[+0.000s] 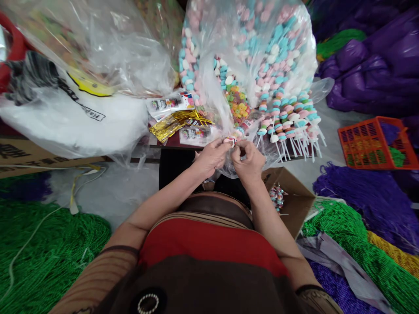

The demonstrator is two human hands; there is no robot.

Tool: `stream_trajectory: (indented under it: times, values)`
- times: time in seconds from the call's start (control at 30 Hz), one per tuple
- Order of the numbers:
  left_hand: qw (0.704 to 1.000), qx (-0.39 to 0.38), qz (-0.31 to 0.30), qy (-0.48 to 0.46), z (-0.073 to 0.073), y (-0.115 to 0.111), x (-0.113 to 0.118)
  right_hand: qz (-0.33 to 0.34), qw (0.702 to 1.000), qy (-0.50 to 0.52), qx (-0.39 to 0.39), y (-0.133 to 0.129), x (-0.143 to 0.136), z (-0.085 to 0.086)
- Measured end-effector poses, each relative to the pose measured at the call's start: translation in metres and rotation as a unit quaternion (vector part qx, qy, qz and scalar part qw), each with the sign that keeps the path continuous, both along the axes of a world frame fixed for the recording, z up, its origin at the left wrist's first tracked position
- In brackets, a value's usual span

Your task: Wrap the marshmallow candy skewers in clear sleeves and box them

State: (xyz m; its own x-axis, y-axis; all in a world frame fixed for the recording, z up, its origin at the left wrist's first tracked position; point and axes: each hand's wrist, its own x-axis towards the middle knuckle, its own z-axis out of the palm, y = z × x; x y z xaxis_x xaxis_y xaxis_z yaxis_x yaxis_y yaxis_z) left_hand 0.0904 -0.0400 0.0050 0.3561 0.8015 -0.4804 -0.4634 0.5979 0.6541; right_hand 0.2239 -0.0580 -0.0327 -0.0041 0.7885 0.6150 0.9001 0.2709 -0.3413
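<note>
A candy skewer in a clear printed wrapper (251, 122) points away from me at the table's near edge. My left hand (211, 159) is closed, its thumb and finger pinching the near end of this wrapper. Close beside it, my right hand (249, 165) is curled in a pinch at the same end; what lies between its fingertips is too small to make out. Gold twist ties (178, 124) lie left of the hands, among flat printed wrappers (170, 104). To the right, marshmallow candy skewers (290, 115) are piled with their white sticks over the edge.
Large clear bags of pastel candies (255, 39) stand at the back. A white plastic bag (75, 124) covers the table's left. By my right arm is an open cardboard box (299, 200) with wrapped skewers inside. An orange basket (376, 144) and green cord bundles (343, 222) lie further right.
</note>
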Motion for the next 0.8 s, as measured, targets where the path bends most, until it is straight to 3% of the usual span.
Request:
stream_trajectory:
  times: [0.27,0.37,0.47,0.57,0.8]
  values:
    - [0.994,0.001,0.093,0.063,-0.004,-0.003,0.012,-0.003,0.998,-0.045,0.031,0.002,-0.005,-0.017]
    - [0.995,-0.005,0.083,0.058,-0.009,-0.001,0.013,0.001,1.0,-0.021,0.005,0.004,-0.003,-0.02]
    - [0.997,-0.008,0.044,0.06,-0.011,0.001,0.01,0.018,0.999,0.036,-0.02,0.004,0.001,-0.014]
    - [0.993,0.025,0.059,0.101,-0.011,0.003,0.007,0.035,0.996,0.083,-0.026,0.003,0.003,-0.003]
    - [0.978,0.11,0.07,0.164,-0.02,0.005,0.006,0.035,0.998,0.045,-0.039,0.008,0.001,0.007]
